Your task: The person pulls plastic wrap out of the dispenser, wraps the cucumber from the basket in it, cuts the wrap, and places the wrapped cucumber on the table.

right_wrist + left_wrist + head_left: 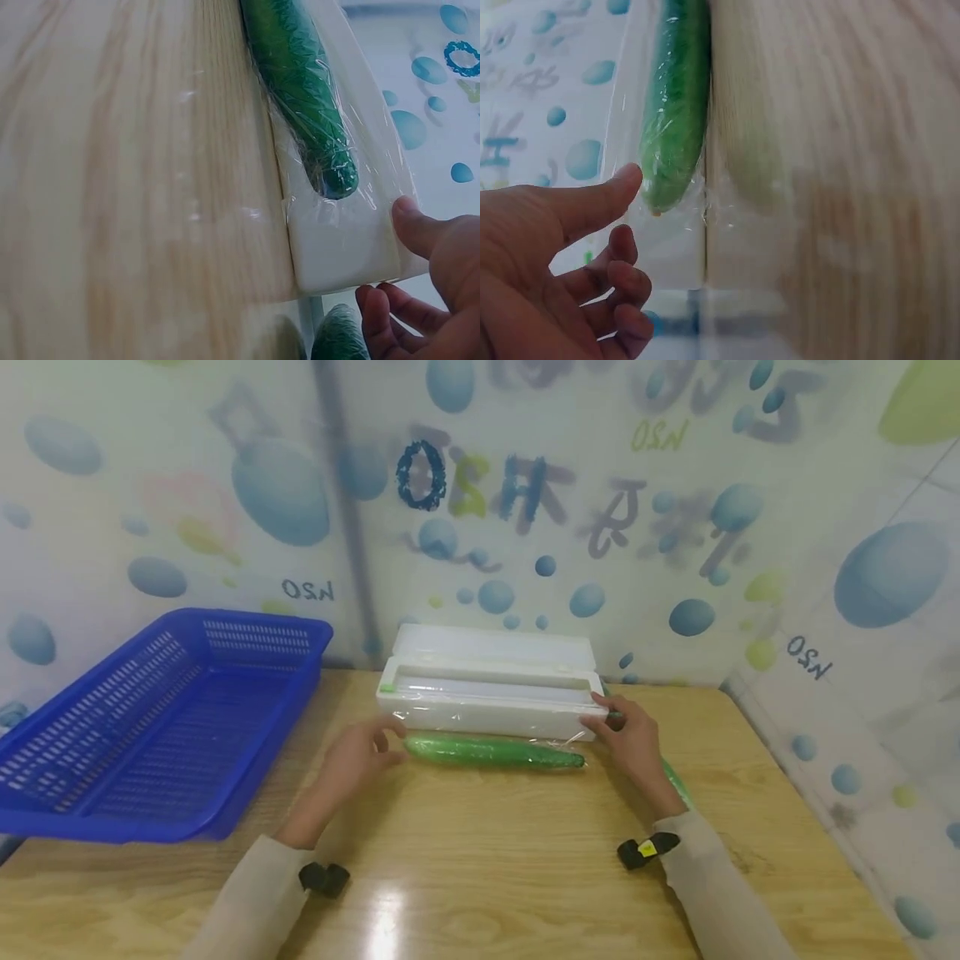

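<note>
A green cucumber (487,752), under clear plastic film, lies along the front of a long white cling film box (480,717) whose lid stands raised. Near the cucumber's left end is my left hand (356,764); in the left wrist view its thumb (626,184) is beside the film and its fingers are loosely bent, nothing visibly held. My right hand (633,735) grips the box's right end, thumb (412,221) on one side and fingertips at the corner. A second wrapped cucumber (677,785) is partly hidden behind the right hand and wrist.
To the left, a blue plastic basket (161,829) stands on the wooden table (480,860). Behind the box rises a patterned wall (480,560), which also continues along the right side.
</note>
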{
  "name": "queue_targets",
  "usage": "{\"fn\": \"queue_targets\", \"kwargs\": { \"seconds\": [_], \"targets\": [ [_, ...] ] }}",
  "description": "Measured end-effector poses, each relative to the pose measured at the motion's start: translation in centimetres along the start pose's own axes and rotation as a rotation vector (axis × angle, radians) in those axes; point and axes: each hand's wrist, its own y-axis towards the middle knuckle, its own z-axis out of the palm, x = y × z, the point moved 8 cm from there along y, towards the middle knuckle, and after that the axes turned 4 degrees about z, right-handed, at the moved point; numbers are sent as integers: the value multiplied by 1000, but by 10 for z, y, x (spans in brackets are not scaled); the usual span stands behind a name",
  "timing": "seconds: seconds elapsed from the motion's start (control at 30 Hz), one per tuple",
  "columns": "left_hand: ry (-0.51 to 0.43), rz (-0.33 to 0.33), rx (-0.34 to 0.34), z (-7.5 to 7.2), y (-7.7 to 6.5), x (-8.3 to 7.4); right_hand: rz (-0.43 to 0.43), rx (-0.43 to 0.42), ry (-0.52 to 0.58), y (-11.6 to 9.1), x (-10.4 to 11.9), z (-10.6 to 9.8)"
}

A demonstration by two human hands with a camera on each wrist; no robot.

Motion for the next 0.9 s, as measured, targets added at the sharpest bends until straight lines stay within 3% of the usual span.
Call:
{"fn": "queue_targets", "kwargs": {
  "seconds": [0.1,0.27,0.43,0.9],
  "targets": [
    [-88,7,36,7,1,10,10,11,4,-2,1,1],
    [-180,76,87,19,5,15,16,10,10,-2,3,-1],
    [-185,109,47,23,7,17,19,17,4,-2,4,-1],
    [-171,68,-14,32,8,19,48,37,-2,-3,2,1]
  ]
}}
